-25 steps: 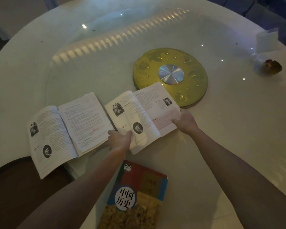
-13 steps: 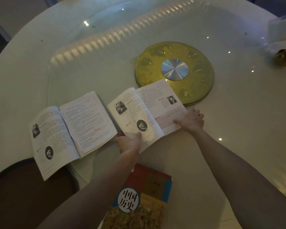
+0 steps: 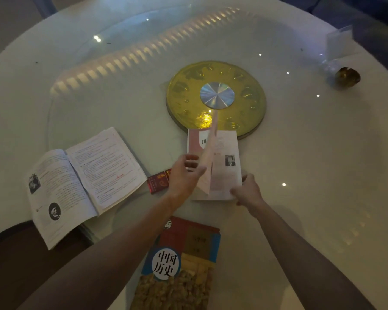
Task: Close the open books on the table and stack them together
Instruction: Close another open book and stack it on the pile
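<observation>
A book (image 3: 226,171) lies half shut in the middle of the white round table (image 3: 311,164). Its left half with the pink cover stands up on edge over the right-hand page. My left hand (image 3: 185,175) grips that raised cover half. My right hand (image 3: 248,191) presses on the book's near right corner. Another open book (image 3: 83,180) lies flat to the left, its near corner hanging past the table edge. A closed book (image 3: 179,265) with a blue, red and yellow cover lies nearest to me between my forearms.
A gold disc (image 3: 240,108) with a silver centre sits just behind the half-shut book. A small red box (image 3: 158,181) lies between the two open books. A small golden object (image 3: 347,76) and a clear card stand (image 3: 339,41) are at the far right. A dark chair seat (image 3: 7,265) shows lower left.
My left hand has lifted the left half of the middle book and swung it up towards the right. The small red box beneath it came into view. My right hand slid to the near corner.
</observation>
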Demonstrator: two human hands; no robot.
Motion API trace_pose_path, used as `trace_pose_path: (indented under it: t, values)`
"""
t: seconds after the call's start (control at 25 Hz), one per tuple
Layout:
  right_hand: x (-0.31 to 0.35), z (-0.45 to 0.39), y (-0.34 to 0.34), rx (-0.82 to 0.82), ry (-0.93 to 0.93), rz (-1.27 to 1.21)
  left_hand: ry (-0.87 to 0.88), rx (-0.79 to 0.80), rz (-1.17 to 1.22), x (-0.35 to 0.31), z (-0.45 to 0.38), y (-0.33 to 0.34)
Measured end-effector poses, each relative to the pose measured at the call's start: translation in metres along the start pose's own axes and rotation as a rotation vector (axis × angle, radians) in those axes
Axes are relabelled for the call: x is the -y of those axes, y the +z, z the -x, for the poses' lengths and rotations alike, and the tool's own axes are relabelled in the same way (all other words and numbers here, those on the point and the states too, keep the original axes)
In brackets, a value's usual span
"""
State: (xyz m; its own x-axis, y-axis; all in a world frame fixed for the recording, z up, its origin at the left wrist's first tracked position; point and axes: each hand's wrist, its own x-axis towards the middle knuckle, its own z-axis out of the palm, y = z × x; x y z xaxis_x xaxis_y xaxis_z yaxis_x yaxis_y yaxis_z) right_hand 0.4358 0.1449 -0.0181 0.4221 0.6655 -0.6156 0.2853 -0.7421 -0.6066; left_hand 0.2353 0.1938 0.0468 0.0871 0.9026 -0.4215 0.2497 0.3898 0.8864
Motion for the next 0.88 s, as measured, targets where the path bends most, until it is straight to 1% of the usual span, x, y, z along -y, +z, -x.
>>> trace_pose_path:
  t: [0.08,0.12,0.2,0.28,0.36,0.4,0.48,0.56,0.64,0.76,0.88]
  values:
    - [-0.015,0.018,-0.002,0.067,0.024,-0.154,0.007,0.105,-0.088,0.002,0.002,0.018]
    - [-0.023,0.025,-0.005,0.091,0.030,-0.208,-0.004,0.118,-0.135,0.007,0.003,0.026]
    - [-0.039,0.031,-0.010,0.086,0.051,-0.271,-0.088,0.058,-0.251,0.023,0.002,0.033]
    - [-0.052,0.032,-0.018,0.078,0.100,-0.326,-0.196,-0.004,-0.434,0.040,0.002,0.033]
    - [-0.059,0.034,-0.024,0.111,0.119,-0.377,-0.210,-0.008,-0.609,0.054,0.001,0.032]
    - [-0.061,0.036,-0.025,0.128,0.124,-0.409,-0.197,-0.001,-0.646,0.054,0.002,0.033]
    - [-0.059,0.041,-0.026,0.154,0.126,-0.473,-0.212,0.009,-0.607,0.056,-0.001,0.037]
    - [-0.056,0.044,-0.023,0.158,0.092,-0.485,-0.273,0.007,-0.475,0.053,-0.004,0.036]
    - [-0.053,0.044,-0.022,0.132,0.056,-0.462,-0.293,0.038,-0.349,0.049,-0.005,0.033]
    - [-0.047,0.049,-0.028,0.145,0.019,-0.451,-0.252,0.146,-0.249,0.036,-0.003,0.023]
    - [-0.044,0.056,-0.032,0.165,0.039,-0.536,-0.223,0.188,-0.110,0.017,0.005,0.012]
